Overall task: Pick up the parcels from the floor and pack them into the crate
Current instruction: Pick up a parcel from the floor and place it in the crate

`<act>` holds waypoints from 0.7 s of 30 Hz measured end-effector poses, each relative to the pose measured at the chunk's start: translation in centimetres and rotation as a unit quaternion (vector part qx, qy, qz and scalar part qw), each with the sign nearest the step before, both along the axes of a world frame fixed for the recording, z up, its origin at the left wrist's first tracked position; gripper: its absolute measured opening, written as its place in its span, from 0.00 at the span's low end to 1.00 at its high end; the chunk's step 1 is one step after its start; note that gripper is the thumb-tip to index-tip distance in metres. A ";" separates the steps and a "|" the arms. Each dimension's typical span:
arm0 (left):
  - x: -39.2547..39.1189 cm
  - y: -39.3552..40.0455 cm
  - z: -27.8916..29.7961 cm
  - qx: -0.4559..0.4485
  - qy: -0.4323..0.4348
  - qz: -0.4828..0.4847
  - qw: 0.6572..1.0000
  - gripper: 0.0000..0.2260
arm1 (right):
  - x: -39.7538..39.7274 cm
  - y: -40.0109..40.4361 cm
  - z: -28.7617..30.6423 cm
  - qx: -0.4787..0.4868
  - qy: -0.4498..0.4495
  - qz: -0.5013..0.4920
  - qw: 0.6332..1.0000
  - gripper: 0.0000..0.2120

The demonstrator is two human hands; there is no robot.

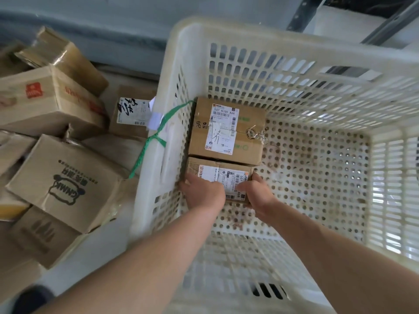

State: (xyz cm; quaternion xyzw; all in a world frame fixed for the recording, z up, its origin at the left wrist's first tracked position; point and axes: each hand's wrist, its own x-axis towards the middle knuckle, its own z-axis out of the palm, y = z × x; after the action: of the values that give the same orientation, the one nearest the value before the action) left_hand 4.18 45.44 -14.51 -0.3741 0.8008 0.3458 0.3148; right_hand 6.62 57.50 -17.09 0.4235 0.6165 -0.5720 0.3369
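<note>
Head view shows the left hand (201, 191) and right hand (256, 192) gripping a second parcel (223, 175) at mid-frame in the crate (317, 37), beside the first parcel (226, 130), with many boxes (65, 186) left on the floor at left.

Bright, soft daylight from the right — wide-angle bowing, blurred edges, faint shadows.
</note>
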 end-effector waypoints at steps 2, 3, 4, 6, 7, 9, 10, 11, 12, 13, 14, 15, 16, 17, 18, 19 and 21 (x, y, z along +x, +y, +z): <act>0.0 -0.1 0.6 0.002 -0.022 -0.009 1.000 0.31 | -0.1 -0.1 0.4 -0.001 -0.005 -0.006 1.000 0.31; -0.1 -0.2 1.0 0.001 -0.035 -0.017 0.999 0.32 | -0.1 -0.1 0.4 0.001 -0.011 -0.007 1.000 0.30; -0.1 -0.3 1.5 0.004 -0.046 -0.025 0.999 0.32 | -0.1 -0.2 0.4 0.006 -0.017 -0.005 1.000 0.29; -0.2 -0.4 2.4 0.020 -0.063 -0.042 0.997 0.32 | -0.1 -0.3 0.3 0.018 -0.023 0.000 1.000 0.27; -0.2 -0.5 2.9 0.031 -0.068 -0.051 0.996 0.31 | -0.1 -0.6 0.6 0.024 -0.022 0.002 0.999 0.26; -0.2 -1.2 3.7 0.048 -0.066 -0.066 0.994 0.30 | -0.3 -1.2 1.7 0.038 -0.020 0.007 0.999 0.26; 0.0 -1.6 4.2 0.058 -0.058 -0.068 0.994 0.29 | -0.3 -1.6 2.5 0.045 -0.018 0.009 0.999 0.25; 0.2 -2.1 5.0 0.078 -0.052 -0.068 0.993 0.28 | -0.2 -1.9 3.3 0.052 -0.018 0.012 0.998 0.24; 0.6 -2.7 6.0 0.105 -0.049 -0.073 0.991 0.27 | 0.0 -2.1 4.0 0.064 -0.013 0.012 0.998 0.24; 1.1 -3.3 7.4 0.137 -0.046 -0.080 0.986 0.26 | 0.2 -2.4 4.9 0.082 -0.008 0.009 0.997 0.29; 1.7 -4.1 9.0 0.172 -0.044 -0.087 0.980 0.25 | 0.3 -2.8 6.0 0.108 0.001 0.002 0.994 0.32; 2.2 -5.0 10.8 0.213 -0.038 -0.089 0.972 0.23 | 0.5 -3.3 7.4 0.139 0.015 -0.015 0.990 0.35; 2.7 -5.9 12.7 0.258 -0.024 -0.091 0.961 0.21 | 0.6 -3.9 9.1 0.171 0.033 -0.040 0.984 0.35; 3.2 -6.9 14.7 0.301 -0.003 -0.091 0.949 0.18 | 0.7 -4.4 11.0 0.200 0.056 -0.062 0.976 0.33; 3.7 -8.2 16.6 0.335 0.019 -0.089 0.938 0.16 | 0.8 -5.2 12.9 0.229 0.081 -0.075 0.967 0.31; 4.2 -9.7 18.5 0.362 0.038 -0.086 0.927 0.15 | 1.0 -6.1 15.0 0.258 0.106 -0.080 0.957 0.29; 5.3 -13.2 21.9 0.395 0.066 -0.080 0.913 0.17 | 1.2 -8.5 19.2 0.302 0.153 -0.069 0.938 0.25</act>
State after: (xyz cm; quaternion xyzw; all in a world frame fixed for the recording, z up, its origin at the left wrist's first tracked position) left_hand 9.51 32.26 7.41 -0.1307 0.6451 0.6313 0.4101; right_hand 7.85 49.05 2.14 0.4540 0.7737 -0.4387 0.0540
